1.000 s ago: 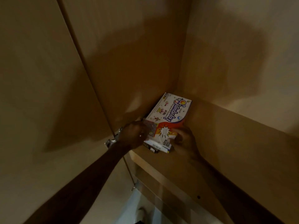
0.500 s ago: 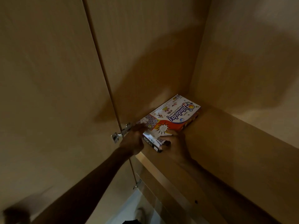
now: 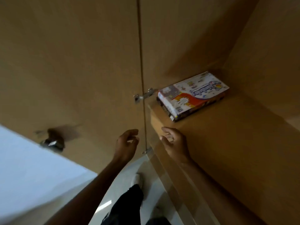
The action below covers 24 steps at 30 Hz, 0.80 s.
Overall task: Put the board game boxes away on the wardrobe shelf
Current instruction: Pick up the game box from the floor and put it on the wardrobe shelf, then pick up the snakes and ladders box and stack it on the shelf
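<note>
pale floor (image 3: 152,189) sits nearest at six o'clock, smooth and blurred, with a dark trouser leg (image 3: 126,203) and a light shoe (image 3: 138,179) on it.

above that, both bare hands are raised and apart. the left hand (image 3: 126,143) hangs in front of the door panel (image 3: 73,70) and the right hand (image 3: 173,142) is over the front lip of the wardrobe shelf (image 3: 227,135). each has loosely curled fingers and holds nothing.

at nine o'clock a dark knob (image 3: 52,140) shows on the door, too blurred to read. a metal hinge (image 3: 144,95) glints at twelve o'clock from the hands.

the board game boxes (image 3: 193,95) lie flat at one o'clock from the hands, well apart from them and deep in the shelf's left back corner. the white, red-splashed top box (image 3: 203,88) rests on a darker lower box (image 3: 177,117) that peeks out underneath. i cannot tell whether they touch the back panel.

they look like thin printed cardboard, so probably light, and stiff across the flat faces but easy to crush at the corners. the glossy print would likely be a bit slippery, and a loose lid could lift off. if they need nudging, the safest hold is probably both long edges of the whole stack, kept level so the contents do not slide.

everything beyond is matt tan laminate: flat panels, square joints, no visible grain.
</note>
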Each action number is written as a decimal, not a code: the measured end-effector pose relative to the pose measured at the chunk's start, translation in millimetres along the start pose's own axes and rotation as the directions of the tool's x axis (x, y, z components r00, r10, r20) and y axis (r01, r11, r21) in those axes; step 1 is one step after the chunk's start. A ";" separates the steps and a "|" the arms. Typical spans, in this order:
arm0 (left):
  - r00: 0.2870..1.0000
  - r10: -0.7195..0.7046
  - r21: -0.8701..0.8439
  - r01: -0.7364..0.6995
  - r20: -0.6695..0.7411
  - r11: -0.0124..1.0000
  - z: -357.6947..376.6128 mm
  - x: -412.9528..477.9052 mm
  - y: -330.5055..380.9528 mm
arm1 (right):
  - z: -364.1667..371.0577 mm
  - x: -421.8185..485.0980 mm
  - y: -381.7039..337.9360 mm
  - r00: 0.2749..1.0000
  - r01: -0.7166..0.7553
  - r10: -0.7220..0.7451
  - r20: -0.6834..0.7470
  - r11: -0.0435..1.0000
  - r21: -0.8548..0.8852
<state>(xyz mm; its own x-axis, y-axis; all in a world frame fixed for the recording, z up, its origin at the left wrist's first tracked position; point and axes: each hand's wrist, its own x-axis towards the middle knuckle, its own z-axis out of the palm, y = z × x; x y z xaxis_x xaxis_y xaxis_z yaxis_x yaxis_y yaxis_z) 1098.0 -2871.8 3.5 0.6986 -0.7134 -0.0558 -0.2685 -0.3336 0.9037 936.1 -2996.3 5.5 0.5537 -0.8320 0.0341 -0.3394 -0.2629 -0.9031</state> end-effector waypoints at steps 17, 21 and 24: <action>0.586 -0.501 -0.380 0.326 -0.637 0.865 -251.2 -364.7 -171.6 | 284.9 -252.5 -121.2 0.601 0.214 -0.156 0.784 0.976 0.030; 0.406 -0.563 -0.467 0.316 -0.720 0.826 -307.0 -481.6 -212.1 | 359.6 -356.6 -157.9 0.418 0.313 -0.226 0.880 0.945 0.094; 0.195 -0.575 -0.514 0.290 -0.794 0.808 -333.9 -577.7 -225.7 | 406.1 -448.8 -189.6 0.200 0.374 -0.258 0.945 0.912 0.170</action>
<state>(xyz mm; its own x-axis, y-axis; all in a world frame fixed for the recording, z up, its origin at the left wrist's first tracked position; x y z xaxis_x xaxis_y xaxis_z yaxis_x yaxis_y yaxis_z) 976.5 -2178.7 -26.5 0.8178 0.5420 -0.1936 0.3264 -0.1597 0.9316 1060.7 -2374.7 -12.4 0.9169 0.3636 -0.1645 0.0270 -0.4676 -0.8835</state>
